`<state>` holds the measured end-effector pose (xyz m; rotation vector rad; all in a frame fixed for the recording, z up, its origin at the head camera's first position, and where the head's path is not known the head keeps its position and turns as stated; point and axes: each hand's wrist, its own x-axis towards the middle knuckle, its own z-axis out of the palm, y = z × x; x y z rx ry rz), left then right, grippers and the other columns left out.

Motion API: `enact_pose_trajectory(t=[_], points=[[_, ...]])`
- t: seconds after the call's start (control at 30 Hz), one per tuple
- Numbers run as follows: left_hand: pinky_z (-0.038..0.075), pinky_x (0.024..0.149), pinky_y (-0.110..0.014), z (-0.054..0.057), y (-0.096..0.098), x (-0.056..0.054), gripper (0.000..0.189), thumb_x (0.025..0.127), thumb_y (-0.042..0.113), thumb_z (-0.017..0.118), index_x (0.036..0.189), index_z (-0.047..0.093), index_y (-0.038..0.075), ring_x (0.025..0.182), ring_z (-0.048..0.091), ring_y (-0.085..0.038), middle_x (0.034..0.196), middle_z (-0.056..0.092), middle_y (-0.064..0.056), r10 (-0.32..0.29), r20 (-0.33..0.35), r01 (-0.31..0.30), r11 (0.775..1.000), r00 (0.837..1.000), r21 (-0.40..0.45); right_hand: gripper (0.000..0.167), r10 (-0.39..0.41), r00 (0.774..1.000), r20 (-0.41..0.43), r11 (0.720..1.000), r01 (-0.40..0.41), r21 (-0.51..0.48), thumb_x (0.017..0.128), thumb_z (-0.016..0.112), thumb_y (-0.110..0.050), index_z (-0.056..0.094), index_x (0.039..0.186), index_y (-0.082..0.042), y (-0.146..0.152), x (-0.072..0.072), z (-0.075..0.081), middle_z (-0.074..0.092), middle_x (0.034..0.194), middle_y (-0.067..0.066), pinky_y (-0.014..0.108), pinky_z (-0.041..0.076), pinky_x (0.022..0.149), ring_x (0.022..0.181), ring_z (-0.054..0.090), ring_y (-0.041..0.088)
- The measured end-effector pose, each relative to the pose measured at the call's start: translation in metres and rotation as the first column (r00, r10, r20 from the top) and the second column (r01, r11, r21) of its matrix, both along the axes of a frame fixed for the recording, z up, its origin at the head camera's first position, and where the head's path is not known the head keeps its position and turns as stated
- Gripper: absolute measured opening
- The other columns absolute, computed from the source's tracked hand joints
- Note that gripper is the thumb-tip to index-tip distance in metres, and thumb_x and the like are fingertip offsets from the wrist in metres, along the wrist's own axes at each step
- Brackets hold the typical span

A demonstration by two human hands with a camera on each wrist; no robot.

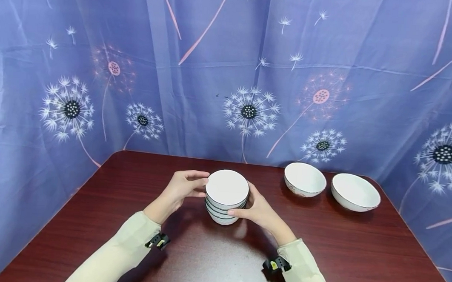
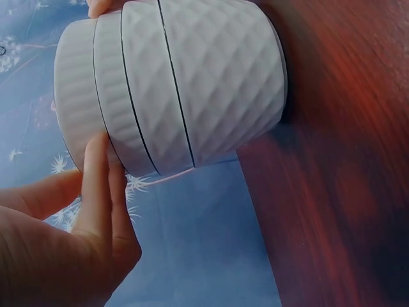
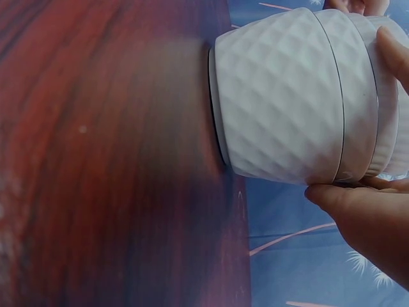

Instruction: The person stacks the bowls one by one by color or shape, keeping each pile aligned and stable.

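A stack of small white bowls (image 1: 227,190) with thin dark rims stands upright near the table's middle. Raised diamonds cover the lower bowls (image 2: 223,77); the upper ones have ribbed sides (image 2: 77,83). My right hand (image 1: 262,209) grips the stack from the right, its thumb (image 1: 239,213) across the front and its fingers round the far side, partly hidden. From the left, my left hand (image 1: 181,192) touches the stack near the top bowl's rim with extended fingers. In the left wrist view, two fingertips (image 2: 97,144) lie against the ribbed side.
Two larger white bowls, one round (image 1: 304,179) and one wider (image 1: 355,192), sit at the table's back right. A blue dandelion-print curtain (image 1: 205,93) hangs behind the dark red wooden table (image 1: 358,250). Each sleeve carries a small black wrist device (image 1: 277,264).
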<state>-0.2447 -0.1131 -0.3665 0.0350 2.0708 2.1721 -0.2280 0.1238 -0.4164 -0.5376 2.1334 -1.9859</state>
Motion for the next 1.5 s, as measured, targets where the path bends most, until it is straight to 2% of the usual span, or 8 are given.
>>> enact_pose_trajectory(t=[0.23, 0.53, 0.77, 1.0, 1.13, 1.3, 1.4, 1.5], points=[[0.06, 0.069, -0.031, 0.001, 0.0, 0.003, 0.035, 0.088, -0.006, 0.06, 0.122, 0.057, -0.012, 0.075, 0.064, -0.011, 0.091, 0.066, -0.009, 0.02, -0.008, -0.02, 1.0, 1.0, -0.001, 0.1, 0.011, 1.0, -0.024, 1.0, -0.011, -0.014, 0.071, 0.084, -0.006, 0.024, 0.15, -0.012, -0.001, 0.0, -0.001, 0.042, 0.144, 0.013, 0.038, 0.039, 0.107, 0.13, 0.042, 0.025], [0.059, 0.075, -0.028, 0.003, 0.005, 0.005, 0.033, 0.089, -0.011, 0.056, 0.121, 0.057, -0.01, 0.076, 0.061, -0.011, 0.093, 0.062, -0.013, 0.1, -0.023, -0.098, 0.993, 0.995, 0.063, 0.101, 0.015, 0.999, -0.045, 1.0, -0.015, -0.002, 0.071, 0.084, -0.006, 0.022, 0.151, -0.01, 0.003, 0.0, 0.001, 0.041, 0.144, 0.016, 0.038, 0.04, 0.106, 0.13, 0.042, 0.026], [0.057, 0.079, -0.032, 0.008, 0.012, 0.01, 0.031, 0.089, -0.009, 0.054, 0.119, 0.058, -0.009, 0.085, 0.06, -0.016, 0.093, 0.062, -0.008, 0.151, -0.081, -0.147, 0.988, 0.985, 0.057, 0.095, 0.02, 0.997, -0.076, 1.0, -0.019, 0.023, 0.074, 0.082, -0.008, 0.026, 0.15, -0.011, 0.009, -0.001, 0.004, 0.041, 0.145, 0.015, 0.039, 0.04, 0.107, 0.132, 0.04, 0.027], [0.053, 0.085, -0.033, 0.012, 0.02, 0.013, 0.035, 0.089, -0.006, 0.054, 0.124, 0.057, -0.005, 0.103, 0.056, -0.027, 0.112, 0.06, -0.018, 0.161, -0.104, -0.159, 0.987, 0.982, 0.022, 0.086, 0.03, 0.996, -0.085, 0.998, -0.026, 0.048, 0.079, 0.079, -0.012, 0.03, 0.149, -0.011, 0.016, 0.002, 0.009, 0.04, 0.147, 0.015, 0.047, 0.035, 0.11, 0.135, 0.038, 0.03], [0.049, 0.086, -0.028, 0.014, 0.025, 0.015, 0.038, 0.087, -0.006, 0.055, 0.125, 0.057, -0.002, 0.104, 0.055, -0.023, 0.114, 0.06, -0.017, 0.172, -0.119, -0.172, 0.985, 0.978, 0.008, 0.082, 0.021, 0.996, -0.091, 0.998, -0.016, 0.066, 0.082, 0.077, -0.015, 0.03, 0.149, -0.01, 0.019, 0.004, 0.012, 0.035, 0.151, 0.014, 0.047, 0.031, 0.112, 0.138, 0.033, 0.031], [0.045, 0.083, -0.022, 0.017, 0.032, 0.018, 0.038, 0.087, -0.005, 0.056, 0.125, 0.058, -0.003, 0.101, 0.055, -0.02, 0.119, 0.059, -0.018, 0.187, -0.171, -0.192, 0.981, 0.967, -0.014, 0.073, -0.009, 0.994, -0.112, 0.997, 0.017, 0.069, 0.086, 0.072, -0.016, 0.033, 0.148, -0.008, 0.024, 0.005, 0.014, 0.036, 0.15, 0.015, 0.045, 0.033, 0.111, 0.137, 0.034, 0.031], [0.046, 0.087, -0.025, 0.019, 0.037, 0.02, 0.039, 0.087, -0.005, 0.055, 0.126, 0.057, -0.004, 0.107, 0.053, -0.027, 0.123, 0.057, -0.02, 0.187, -0.205, -0.195, 0.981, 0.961, -0.019, 0.065, -0.043, 0.992, -0.118, 0.996, 0.052, 0.069, 0.09, 0.069, -0.018, 0.037, 0.146, -0.006, 0.026, 0.006, 0.016, 0.04, 0.147, 0.016, 0.042, 0.038, 0.108, 0.135, 0.038, 0.031], [0.046, 0.096, -0.035, 0.021, 0.043, 0.021, 0.04, 0.087, -0.005, 0.055, 0.127, 0.056, -0.003, 0.116, 0.05, -0.033, 0.126, 0.056, -0.02, 0.183, -0.232, -0.193, 0.981, 0.955, -0.022, 0.058, -0.075, 0.987, -0.143, 0.994, 0.085, 0.067, 0.093, 0.065, -0.019, 0.041, 0.144, -0.004, 0.031, 0.007, 0.018, 0.043, 0.145, 0.019, 0.04, 0.042, 0.106, 0.132, 0.042, 0.032]])
